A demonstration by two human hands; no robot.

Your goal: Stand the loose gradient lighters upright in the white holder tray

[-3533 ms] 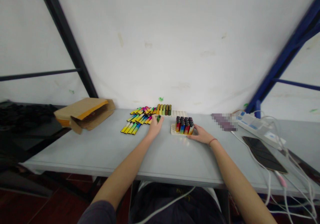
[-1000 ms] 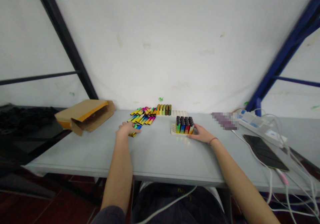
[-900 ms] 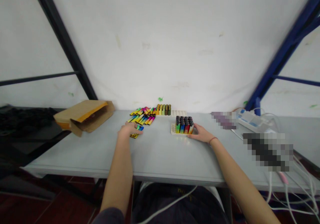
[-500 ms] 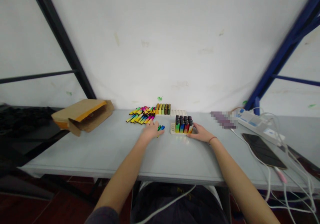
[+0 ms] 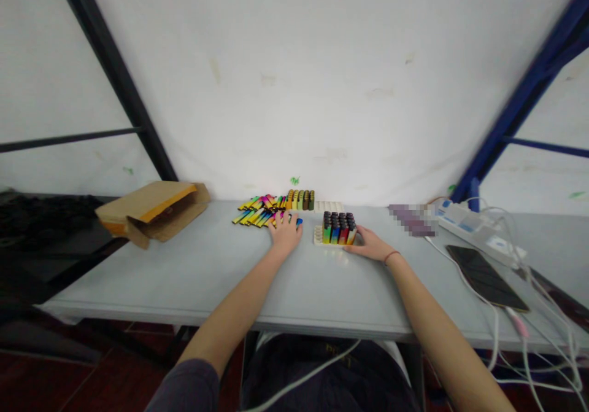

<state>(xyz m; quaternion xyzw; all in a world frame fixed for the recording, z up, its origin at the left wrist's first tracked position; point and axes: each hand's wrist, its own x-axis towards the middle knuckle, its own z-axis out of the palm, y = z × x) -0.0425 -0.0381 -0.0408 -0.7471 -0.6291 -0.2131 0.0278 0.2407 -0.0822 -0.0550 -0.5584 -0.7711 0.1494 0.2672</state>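
Observation:
My left hand (image 5: 286, 234) reaches palm down with its fingers spread at the front of a pile of loose shiny multicoloured lighters (image 5: 251, 217). A blue end (image 5: 299, 221) shows beside its fingers, and what lies under the palm is hidden. My right hand (image 5: 370, 245) grips the right side of a white tray (image 5: 318, 236), thumb in front and fingers behind. Upright lighters (image 5: 339, 229) with black tops and green, blue and red bodies stand in rows in that tray, leaving its left holes bare.
Behind, by the wall, a second white tray (image 5: 330, 206) adjoins upright gold-topped pieces (image 5: 300, 200). An open cardboard box (image 5: 151, 209) lies at left. To the right are a phone (image 5: 486, 277), a power strip (image 5: 478, 231) and several white cables (image 5: 455, 263).
My left hand has moved right and slightly forward, its fingers spreading over the blue and green pieces that lay beside it. My right hand and the tray have stayed put.

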